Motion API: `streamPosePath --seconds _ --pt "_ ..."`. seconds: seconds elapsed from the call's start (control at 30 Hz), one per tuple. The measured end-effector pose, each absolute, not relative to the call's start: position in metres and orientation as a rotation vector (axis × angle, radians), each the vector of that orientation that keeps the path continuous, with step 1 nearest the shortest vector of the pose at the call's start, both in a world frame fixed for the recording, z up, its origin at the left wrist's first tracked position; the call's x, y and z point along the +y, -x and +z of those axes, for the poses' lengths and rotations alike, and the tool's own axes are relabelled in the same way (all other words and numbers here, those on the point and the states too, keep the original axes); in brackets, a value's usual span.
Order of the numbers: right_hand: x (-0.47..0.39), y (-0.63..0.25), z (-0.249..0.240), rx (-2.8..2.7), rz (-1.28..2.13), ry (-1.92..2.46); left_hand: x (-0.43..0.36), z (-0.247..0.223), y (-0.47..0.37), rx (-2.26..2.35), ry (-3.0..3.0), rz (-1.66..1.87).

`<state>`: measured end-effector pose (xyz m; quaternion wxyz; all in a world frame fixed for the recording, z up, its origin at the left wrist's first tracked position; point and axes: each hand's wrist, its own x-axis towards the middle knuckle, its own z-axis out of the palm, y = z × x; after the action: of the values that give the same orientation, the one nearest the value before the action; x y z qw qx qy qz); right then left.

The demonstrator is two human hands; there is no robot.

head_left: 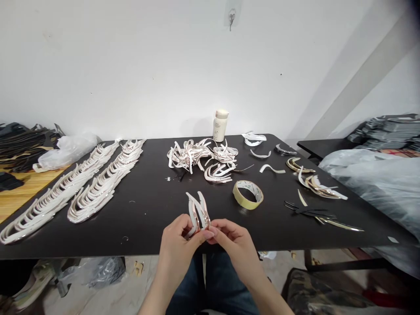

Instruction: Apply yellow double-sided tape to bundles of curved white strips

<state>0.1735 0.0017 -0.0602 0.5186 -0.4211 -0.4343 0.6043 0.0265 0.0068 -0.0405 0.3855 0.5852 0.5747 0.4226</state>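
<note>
Near the table's front edge, my left hand (180, 240) pinches a few curved white and rose-gold strips (197, 212) that stand upward from the fingers. My right hand (232, 241) is closed at the strips' lower right end, its thumb and fingertips meeting my left thumb. Its fingers hide just where the strips end. Beyond the hands lies a loose pile of similar strips (188, 155), with a smaller curved bunch (218, 173) in front of it. A roll of yellowish tape (244, 202) rests to the right of the strips.
Two long rows of overlapping strips (95, 199) cover the left of the dark table (147, 236). A cream bottle (220, 126) stands by the wall. Gold curved strips (323, 189) and black pieces (305, 211) lie at right. Plastic bags (357, 175) bulge past the right edge.
</note>
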Motion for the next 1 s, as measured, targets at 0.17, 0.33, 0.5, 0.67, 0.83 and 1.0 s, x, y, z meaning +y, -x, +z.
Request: streamPosePath --seconds 0.17,0.33,0.5,0.67,0.83,1.0 --pt "0.004 -0.175 -0.067 -0.958 1.559 0.994 0.01 -0.043 -0.023 1.453 -1.584 0.978" --pt "0.007 -0.175 -0.071 -0.918 1.685 0.972 0.01 -0.045 -0.023 1.508 -1.698 0.908" --pt "0.009 -0.173 -0.072 -0.948 1.593 1.019 0.002 -0.041 -0.02 1.467 -1.854 0.938" --pt "0.01 -0.172 -0.076 -0.934 1.48 1.046 -0.006 -0.038 -0.026 1.492 -1.941 1.061" --pt "0.007 -0.169 -0.078 -0.923 1.413 1.037 -0.004 -0.052 -0.041 1.666 -2.126 1.106" --pt "0.002 -0.163 -0.081 -0.921 1.423 1.014 -0.008 -0.062 -0.045 1.706 -2.18 1.017"
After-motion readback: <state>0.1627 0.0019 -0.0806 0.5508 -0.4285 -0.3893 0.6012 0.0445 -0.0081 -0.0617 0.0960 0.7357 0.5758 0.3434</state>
